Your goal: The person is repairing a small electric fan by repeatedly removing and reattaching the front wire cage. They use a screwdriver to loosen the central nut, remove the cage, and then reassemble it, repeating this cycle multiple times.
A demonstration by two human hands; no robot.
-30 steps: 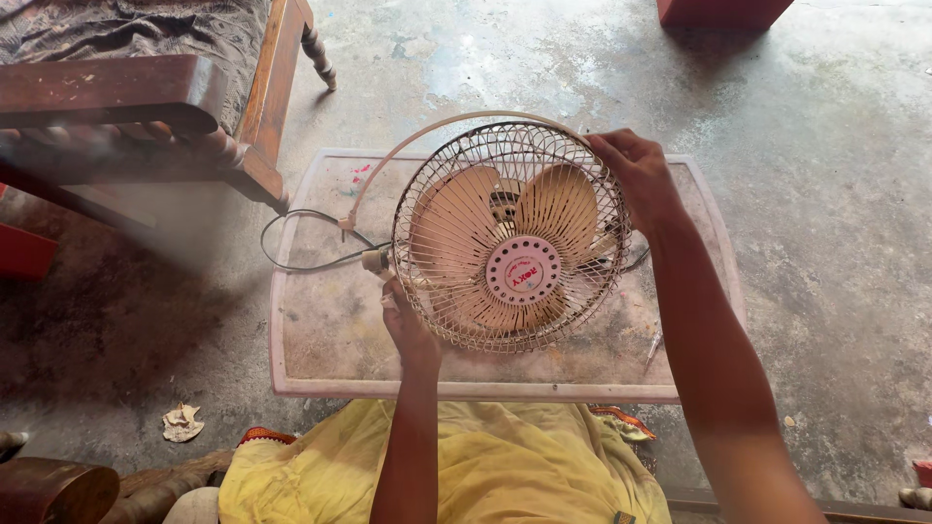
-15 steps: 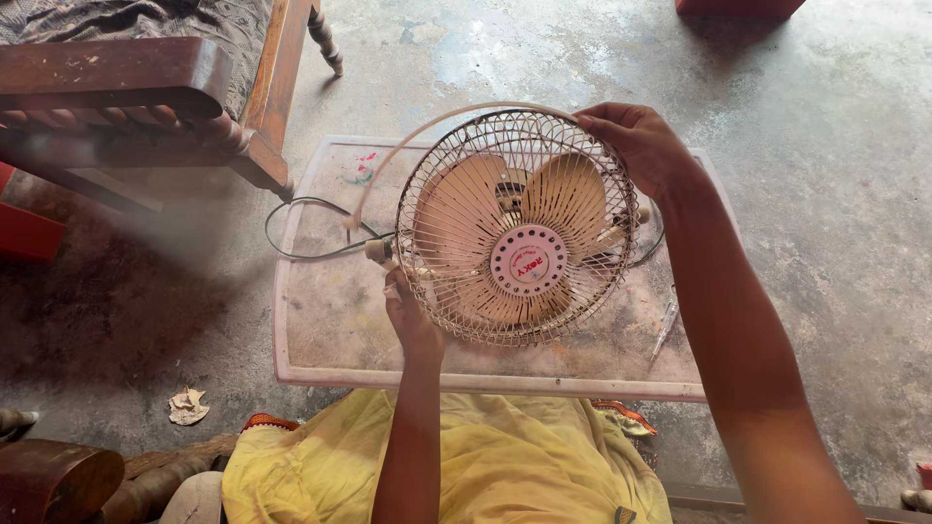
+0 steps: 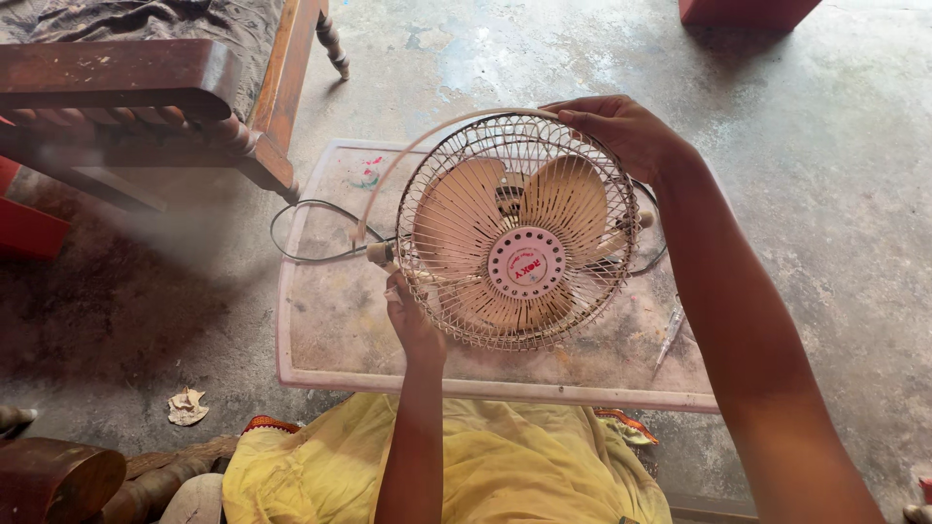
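Gripping the wire-caged fan [image 3: 517,233] at opposite rims, the left hand [image 3: 413,320] closes on its lower-left edge and the right hand [image 3: 621,131] on the top, steadying it face-up above the dusty tray table [image 3: 330,320], cord [image 3: 311,233] trailing left

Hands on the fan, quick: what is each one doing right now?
Left hand: closed on the lower left rim of the fan.
Right hand: gripping the top right rim of the fan's wire guard.
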